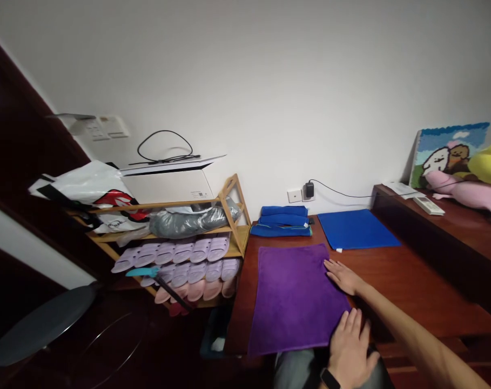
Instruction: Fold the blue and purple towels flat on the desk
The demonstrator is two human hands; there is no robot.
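A purple cloth (pixel 296 297) lies spread flat on the brown wooden table (pixel 415 281), its near edge reaching the front of the tabletop. My right hand (pixel 344 276) rests open along the upper part of the cloth's right edge, fingers stretched out. Closer to me, my left hand (pixel 350 343), with a dark band at the wrist, is open over the lower right corner, fingertips on or just by the cloth. Behind, a blue cloth (pixel 356 229) with a small white tag lies flat. Several folded blue cloths (pixel 283 221) are piled to its left.
Left of the table stands a wooden rack (pixel 239 237) with rows of slippers (pixel 184 249), a white box (pixel 168 186) and a bag. A black plug (pixel 309 189) trails its cable rightward. A raised ledge at right bears a remote (pixel 428 204) and a pink plush toy (pixel 468 193).
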